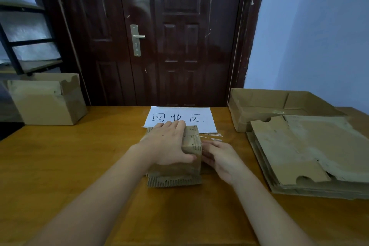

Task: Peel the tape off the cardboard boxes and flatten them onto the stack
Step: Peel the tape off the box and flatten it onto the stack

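From my remote seat I saw the small cardboard box (175,158) sitting in the middle of the worktop (60,166), just in front of the white paper sign (179,119) at its 12 o'clock. The left hand (167,146) lay over the box's top with the fingers spread toward the far edge and the thumb wrapped down its near right corner, so I judged it was clamped on the box to steady it. The right hand (221,158) was against the box's right side at 3 o'clock, its fingers pointing into the cardboard; I could not tell whether they pinched a tape end or only pressed there. A few torn shreds of tape (211,137) lay on the worktop just beyond that hand. The stack of flattened boxes (307,154) waited well apart at 3 o'clock, with an open tray-like box (259,106) behind it at 2 o'clock and another upright box (48,99) at 10 o'clock. To do this step well, I reckoned the left hand should bear down firmly so the box did not skid, while the right found a loose tape edge and pulled low and slow along the seam, lest the strip tear into more shreds. The box looked worn and soft, so a hard yank might have ripped the paper face.
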{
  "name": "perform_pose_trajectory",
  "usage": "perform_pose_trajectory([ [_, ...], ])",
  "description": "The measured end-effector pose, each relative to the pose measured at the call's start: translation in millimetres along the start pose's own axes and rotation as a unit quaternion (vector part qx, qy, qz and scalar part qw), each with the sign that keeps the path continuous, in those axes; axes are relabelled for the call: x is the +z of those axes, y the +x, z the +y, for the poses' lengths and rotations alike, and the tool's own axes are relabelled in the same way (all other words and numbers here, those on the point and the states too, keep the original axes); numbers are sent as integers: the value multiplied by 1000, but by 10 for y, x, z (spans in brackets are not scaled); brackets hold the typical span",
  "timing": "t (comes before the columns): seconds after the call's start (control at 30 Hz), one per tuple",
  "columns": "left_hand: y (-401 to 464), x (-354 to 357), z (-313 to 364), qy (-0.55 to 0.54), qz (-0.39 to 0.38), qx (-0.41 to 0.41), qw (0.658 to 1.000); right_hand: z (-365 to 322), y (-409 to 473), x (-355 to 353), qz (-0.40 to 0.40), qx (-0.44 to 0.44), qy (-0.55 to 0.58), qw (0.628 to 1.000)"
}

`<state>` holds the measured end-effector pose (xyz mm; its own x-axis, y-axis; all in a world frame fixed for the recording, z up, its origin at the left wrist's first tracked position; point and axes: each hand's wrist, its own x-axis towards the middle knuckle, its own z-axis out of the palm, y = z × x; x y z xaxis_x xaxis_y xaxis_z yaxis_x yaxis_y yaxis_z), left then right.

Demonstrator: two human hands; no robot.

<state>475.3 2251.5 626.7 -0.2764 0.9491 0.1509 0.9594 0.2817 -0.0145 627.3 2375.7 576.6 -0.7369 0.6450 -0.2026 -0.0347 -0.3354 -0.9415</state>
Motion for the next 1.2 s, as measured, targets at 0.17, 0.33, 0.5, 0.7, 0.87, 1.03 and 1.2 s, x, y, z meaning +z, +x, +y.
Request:
perform_pose_trajectory([
  [0.17,2,10,5,0,0,3,1000,27,101,-23,53,-28,-189,980],
  [0.33,-4,22,-13,-4,-2,-3,1000,35,184,-100,139,-112,-520,835],
  [0.5,-1,32,-8,-7,-5,-3,1000,-259,226,-159,196,-239,-511,802],
  [0.7,8,22,-7,-5,-11,-6,1000,-1019,428,-400,273,-309,-464,784],
  [0.87,22,37,-5,-4,-7,-11,1000,-1362,690,-695,304,-252,-481,783],
  [1.03,27,56,-14,-2,-11,-11,1000,-1434,920,-938,314,-226,-514,766],
  [1.2,25,47,-12,-6,-5,-6,1000,-1391,1022,-1065,291,-196,-544,762],
])
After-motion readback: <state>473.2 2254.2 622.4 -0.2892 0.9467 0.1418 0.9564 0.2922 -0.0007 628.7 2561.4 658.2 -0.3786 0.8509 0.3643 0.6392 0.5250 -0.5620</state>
